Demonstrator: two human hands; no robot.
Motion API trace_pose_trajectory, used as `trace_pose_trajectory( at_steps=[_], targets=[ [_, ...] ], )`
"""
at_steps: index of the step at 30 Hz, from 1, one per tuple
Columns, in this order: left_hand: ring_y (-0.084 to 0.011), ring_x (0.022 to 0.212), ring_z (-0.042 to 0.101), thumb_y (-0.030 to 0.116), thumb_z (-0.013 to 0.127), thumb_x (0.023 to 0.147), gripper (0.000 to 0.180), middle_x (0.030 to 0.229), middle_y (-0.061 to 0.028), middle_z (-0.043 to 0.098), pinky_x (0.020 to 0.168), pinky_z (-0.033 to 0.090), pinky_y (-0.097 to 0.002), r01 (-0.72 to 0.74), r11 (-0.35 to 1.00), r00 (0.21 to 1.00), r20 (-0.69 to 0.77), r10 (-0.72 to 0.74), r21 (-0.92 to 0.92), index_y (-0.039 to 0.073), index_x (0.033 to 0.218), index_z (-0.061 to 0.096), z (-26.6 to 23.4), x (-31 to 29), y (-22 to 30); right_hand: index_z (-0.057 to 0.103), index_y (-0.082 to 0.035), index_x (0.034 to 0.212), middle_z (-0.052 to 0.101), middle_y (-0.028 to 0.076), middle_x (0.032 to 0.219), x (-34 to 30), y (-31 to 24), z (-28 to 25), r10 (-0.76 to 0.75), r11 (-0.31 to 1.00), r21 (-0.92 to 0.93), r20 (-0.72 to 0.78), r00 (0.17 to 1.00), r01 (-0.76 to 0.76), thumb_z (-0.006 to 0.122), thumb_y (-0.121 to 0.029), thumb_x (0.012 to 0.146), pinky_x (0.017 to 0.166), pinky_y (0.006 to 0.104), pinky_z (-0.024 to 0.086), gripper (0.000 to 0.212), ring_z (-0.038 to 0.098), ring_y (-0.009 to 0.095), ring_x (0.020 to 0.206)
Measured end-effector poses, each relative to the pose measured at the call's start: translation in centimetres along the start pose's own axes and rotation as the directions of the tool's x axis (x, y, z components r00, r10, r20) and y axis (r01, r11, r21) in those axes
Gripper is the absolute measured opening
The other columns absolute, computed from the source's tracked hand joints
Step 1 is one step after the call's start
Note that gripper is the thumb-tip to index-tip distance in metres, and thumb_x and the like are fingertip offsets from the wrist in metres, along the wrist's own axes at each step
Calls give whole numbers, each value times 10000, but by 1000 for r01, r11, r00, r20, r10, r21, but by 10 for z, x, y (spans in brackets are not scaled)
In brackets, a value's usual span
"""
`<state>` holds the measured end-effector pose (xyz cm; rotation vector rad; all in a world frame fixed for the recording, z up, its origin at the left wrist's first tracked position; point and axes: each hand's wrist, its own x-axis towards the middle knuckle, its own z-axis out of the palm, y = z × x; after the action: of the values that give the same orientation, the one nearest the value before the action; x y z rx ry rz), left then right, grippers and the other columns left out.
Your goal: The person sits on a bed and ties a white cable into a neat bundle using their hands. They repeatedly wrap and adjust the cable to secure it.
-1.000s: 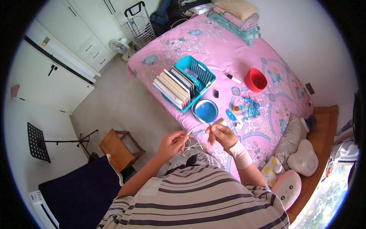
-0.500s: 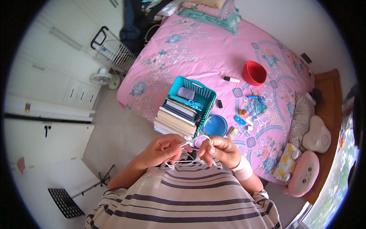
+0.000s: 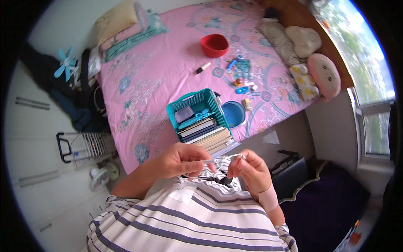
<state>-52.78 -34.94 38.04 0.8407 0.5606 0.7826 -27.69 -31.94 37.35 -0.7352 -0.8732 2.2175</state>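
Observation:
In front of my striped shirt, a thin white cord (image 3: 226, 158) runs between my two hands. My left hand (image 3: 182, 161) pinches a pale end piece of it between thumb and fingers. My right hand (image 3: 254, 170), with a light band round the wrist, grips a bunched or knotted part of the cord at its fingertips. The kind of cord is too small to tell, and its lower part blends into the shirt. Just beyond the hands, a teal plastic basket (image 3: 171, 112) holds a row of books (image 3: 212, 136), a purple-grey item and light blue clips.
On the pink flowered bed (image 3: 163, 63) are a blue bowl (image 3: 234, 113), a red bowl (image 3: 214, 45), a black-and-white bottle (image 3: 203, 67) and several small items. A metal trolley (image 3: 90, 147) and a fan (image 3: 103, 175) stand left. A black chair (image 3: 289, 176) is at right.
My view has turned, so the bed and basket appear shifted and the chair shows at right. The cord's loose loops below my hands no longer show clearly. Both hands keep their hold.

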Motion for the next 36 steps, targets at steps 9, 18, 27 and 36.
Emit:
trace_pose_trajectory(
  at_steps=[9,18,27,36],
  targets=[
    [-72,437,464,255,609,895,337,635,-65,557,373,336,-198,-5,996,968,250,-16,84,-81,909,599,-49,-31,49,582,-40,1093,601,69,1080,-56,72,27,-251,936,-310,-252,935,168,578,-116,908,853,301,464,199,566,155,1016],
    [-25,474,447,187,521,951,250,640,13,528,414,327,-170,183,933,682,643,-348,311,-42,1004,604,-1,15,42,582,0,1072,637,82,992,-127,173,77,-512,859,-319,-537,670,401,484,-211,971,833,283,472,254,606,153,915],
    [-30,461,398,215,515,954,267,589,32,458,422,303,-176,207,813,611,577,-542,544,-29,1019,603,-43,44,1,546,-31,1172,621,78,1043,-76,243,62,-520,854,-454,-746,416,252,489,-217,964,831,265,470,285,600,140,930],
    [-101,451,502,190,574,907,276,660,-78,550,380,369,-210,350,817,313,765,-563,458,-87,917,578,-188,106,-32,195,-263,1451,592,211,1141,90,427,-107,-212,963,-252,-927,309,-96,385,-402,972,888,397,438,533,584,334,1034]
  ],
)
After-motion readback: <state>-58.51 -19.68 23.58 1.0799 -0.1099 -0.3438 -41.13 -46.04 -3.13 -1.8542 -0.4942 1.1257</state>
